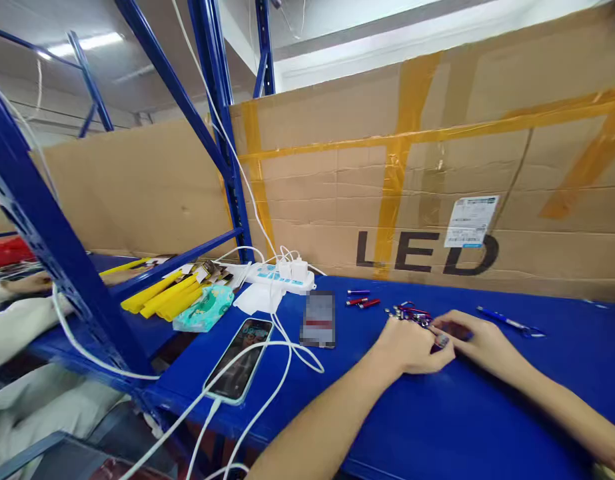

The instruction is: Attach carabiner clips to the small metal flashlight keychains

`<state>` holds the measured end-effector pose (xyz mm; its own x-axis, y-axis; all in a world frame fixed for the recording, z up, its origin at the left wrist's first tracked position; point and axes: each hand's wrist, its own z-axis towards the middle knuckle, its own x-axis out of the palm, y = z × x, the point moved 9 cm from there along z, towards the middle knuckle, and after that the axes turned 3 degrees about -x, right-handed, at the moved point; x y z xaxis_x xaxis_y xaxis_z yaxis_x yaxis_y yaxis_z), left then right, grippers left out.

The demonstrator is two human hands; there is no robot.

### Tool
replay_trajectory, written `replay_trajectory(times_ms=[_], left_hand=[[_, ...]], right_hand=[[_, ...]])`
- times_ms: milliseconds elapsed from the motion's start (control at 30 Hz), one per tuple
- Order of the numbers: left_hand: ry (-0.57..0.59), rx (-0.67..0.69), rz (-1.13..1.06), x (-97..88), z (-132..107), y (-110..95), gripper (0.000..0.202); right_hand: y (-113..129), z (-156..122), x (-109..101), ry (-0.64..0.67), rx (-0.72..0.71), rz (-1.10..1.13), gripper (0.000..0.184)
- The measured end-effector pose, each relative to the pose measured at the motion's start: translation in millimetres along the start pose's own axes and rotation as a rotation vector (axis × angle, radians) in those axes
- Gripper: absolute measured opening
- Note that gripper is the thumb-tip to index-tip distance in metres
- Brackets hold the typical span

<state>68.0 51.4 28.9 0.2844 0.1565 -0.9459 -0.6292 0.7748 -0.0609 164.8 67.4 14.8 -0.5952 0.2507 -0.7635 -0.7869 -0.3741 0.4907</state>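
Observation:
My left hand (410, 345) is closed, its thumb and fingertips pinched together over the blue tabletop (432, 427). A small shiny piece (441, 341) shows at those fingertips, too small to name. Beside it, my right hand (484, 339) bends its fingers in toward the same spot, thumb and fingers closed; what they grip is hidden. Just behind the left knuckles lies a pile of small red, dark and silver metal pieces (412, 313), partly covered by the hand. Further left rest small red cylinders (363, 303) and a blue one (358, 292).
A blue pen (507, 321) lies right of my hands. Leftward are a grey phone-like slab (318, 320), a phone (241, 360) crossed by white cables (282, 390), a power strip (307, 283), a tissue pack (204, 310) and yellow rolls (170, 297). Cardboard (537, 267) walls the back. Another person's sleeve (17, 327) is far left.

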Motion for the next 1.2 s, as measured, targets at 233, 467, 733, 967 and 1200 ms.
replay_trajectory(times_ms=[233,467,733,967,1200], left_hand=[[-0.021,-0.018,-0.022,2.1,0.7,-2.7,0.042],[-0.1,-0.039,-0.001,3.5,2.8,0.2,0.04],[-0.065,-0.251,-0.089,3.7,3.4,30.7,0.038],[-0.037,-0.277,-0.115,5.1,5.5,40.4,0.039],[-0.054,-0.289,-0.1,3.6,5.4,43.7,0.04]], right_hand=[[-2.3,2.2,3.6,0.003,0.038,0.047,0.049],[-6.5,2.0,1.4,-0.058,0.07,0.097,0.052],[14.7,-2.3,-14.1,-0.23,0.044,0.113,0.043],[26.1,-3.6,-7.1,-0.21,-0.007,0.206,0.037],[35.2,-3.0,-16.0,-0.27,-0.024,0.228,0.036]])
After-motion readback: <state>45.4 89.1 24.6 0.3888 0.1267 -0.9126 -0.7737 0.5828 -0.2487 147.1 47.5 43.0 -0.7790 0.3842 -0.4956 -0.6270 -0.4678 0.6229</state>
